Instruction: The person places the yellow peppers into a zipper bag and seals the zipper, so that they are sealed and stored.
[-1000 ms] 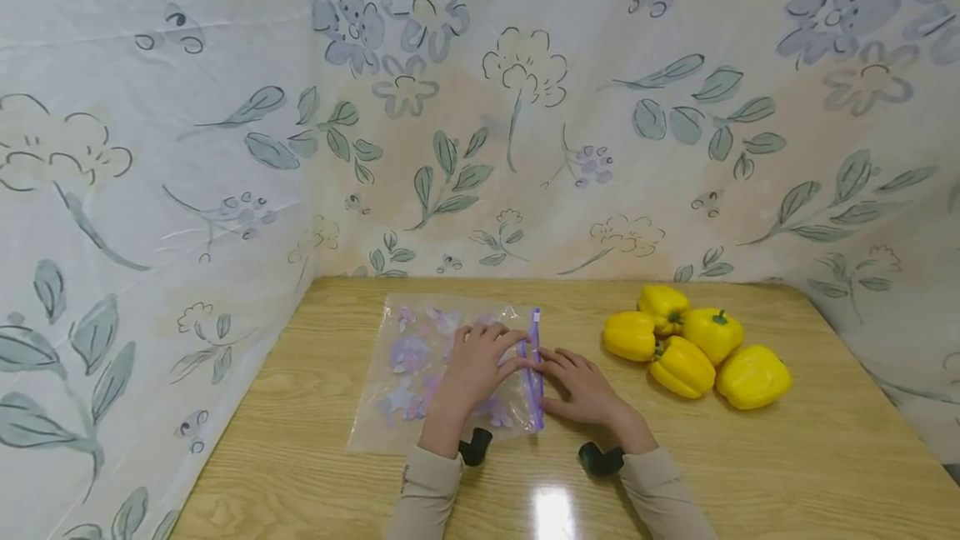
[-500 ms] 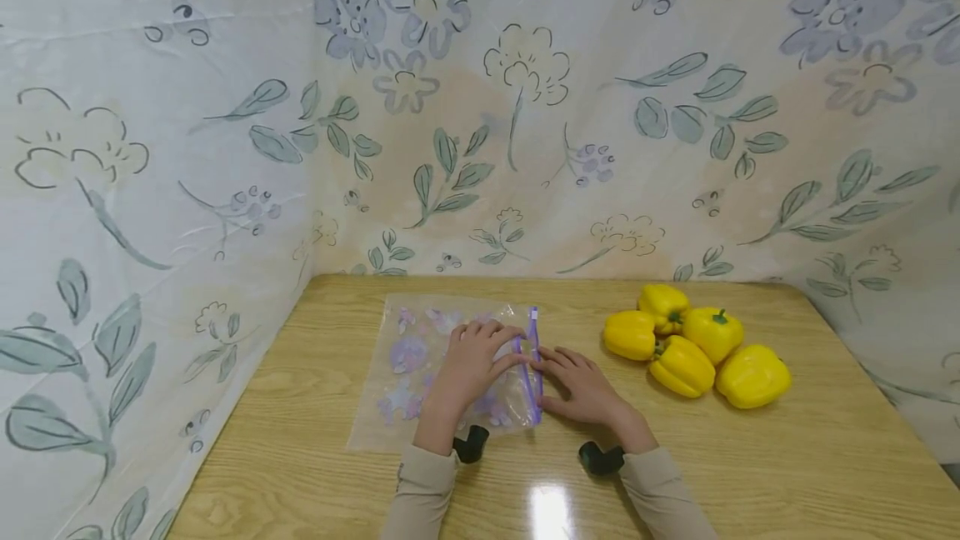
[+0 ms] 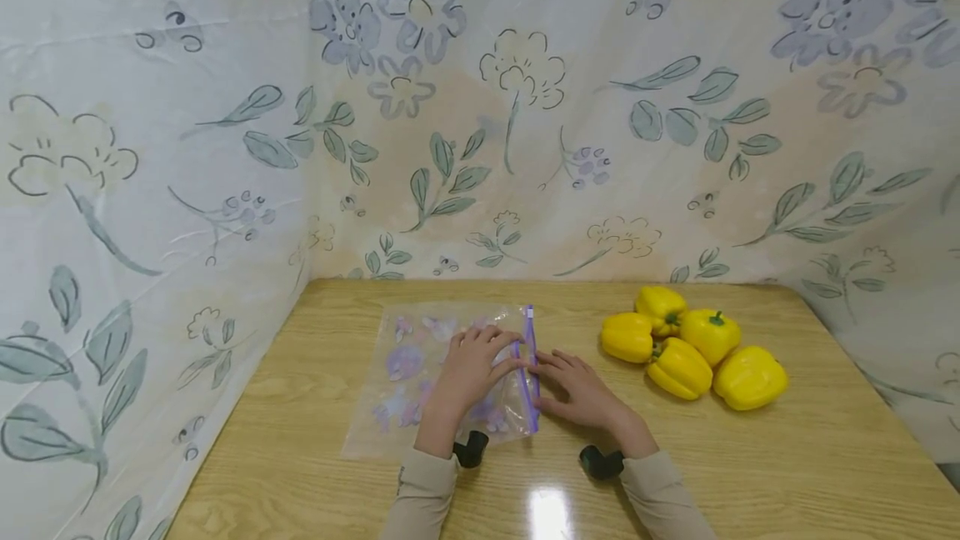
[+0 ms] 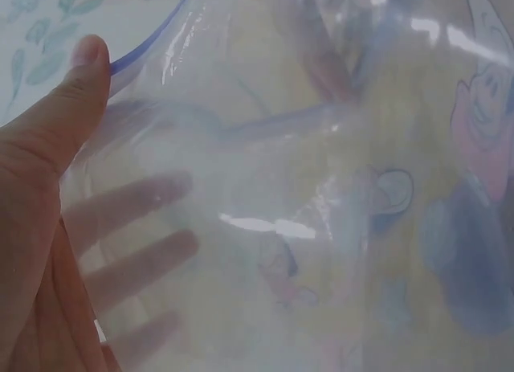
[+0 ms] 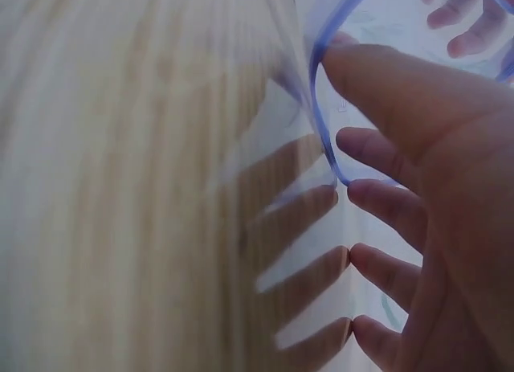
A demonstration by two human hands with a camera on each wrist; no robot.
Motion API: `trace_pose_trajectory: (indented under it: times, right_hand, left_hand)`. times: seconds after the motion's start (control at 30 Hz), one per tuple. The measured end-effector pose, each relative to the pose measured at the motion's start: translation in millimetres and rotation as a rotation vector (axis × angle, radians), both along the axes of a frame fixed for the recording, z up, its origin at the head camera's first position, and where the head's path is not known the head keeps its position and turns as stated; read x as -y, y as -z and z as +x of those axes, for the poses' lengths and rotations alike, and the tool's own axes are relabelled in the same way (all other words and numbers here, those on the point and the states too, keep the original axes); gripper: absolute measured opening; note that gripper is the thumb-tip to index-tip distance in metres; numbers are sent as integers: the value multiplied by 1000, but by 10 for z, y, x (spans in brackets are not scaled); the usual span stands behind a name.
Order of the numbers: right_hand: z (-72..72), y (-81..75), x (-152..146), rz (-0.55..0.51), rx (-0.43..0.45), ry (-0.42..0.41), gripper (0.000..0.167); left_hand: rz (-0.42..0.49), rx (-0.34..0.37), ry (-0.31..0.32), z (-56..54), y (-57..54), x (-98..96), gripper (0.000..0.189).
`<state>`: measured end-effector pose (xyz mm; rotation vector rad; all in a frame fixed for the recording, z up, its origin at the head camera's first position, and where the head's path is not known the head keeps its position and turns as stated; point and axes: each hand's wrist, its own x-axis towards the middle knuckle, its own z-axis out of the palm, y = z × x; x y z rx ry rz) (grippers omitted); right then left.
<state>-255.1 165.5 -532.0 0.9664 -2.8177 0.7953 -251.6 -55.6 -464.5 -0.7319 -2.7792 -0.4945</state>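
Observation:
A clear zip bag (image 3: 405, 365) printed with pastel figures lies on the wooden table, its mouth toward the right. Along that mouth run purple zip edges (image 3: 531, 327), parted from each other near the hands. My left hand (image 3: 468, 373) is over the bag and pinches its upper lip. In the left wrist view the thumb is in front of the plastic (image 4: 321, 227), and the fingers show through from behind. My right hand (image 3: 581, 390) is at the mouth from the right. Its thumb (image 5: 401, 91) touches the purple edge, and its fingertips rest on the shiny tabletop.
Several yellow bell peppers (image 3: 678, 367) sit in a cluster on the table (image 3: 810, 473), to the right of the right hand. Flower-patterned cloth (image 3: 525, 148) hangs behind the table and along its sides. Dark wrist-worn cameras (image 3: 472, 448) show below both hands.
The near end of the purple zip edge shifts slightly, while both hands keep almost the same place. The peppers have not moved.

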Motion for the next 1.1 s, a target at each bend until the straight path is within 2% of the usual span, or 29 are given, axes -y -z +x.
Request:
trace_pose_trajectory:
  times: [0.3, 0.4, 0.57, 0.77, 0.9, 1.1]
  right_hand:
    - [6, -39, -11, -58, -30, -38, 48]
    - [17, -71, -25, -87, -14, -39, 48]
    - [29, -128, -56, -91, 25, -4, 49]
    - [34, -225, -117, -120, 27, 23, 49]
    - [24, -286, -179, -151, -11, 41, 50]
    - [9, -398, -298, -164, -46, 115, 51]
  left_hand:
    - [18, 15, 7, 10, 8, -15, 43]
    - [20, 16, 9, 15, 8, -20, 43]
    - [16, 14, 5, 10, 27, -28, 43]
    - [16, 14, 3, 8, 45, -29, 44]
    - [9, 9, 0, 12, 39, -27, 44]
    - [15, -9, 5, 19, 29, -33, 42]
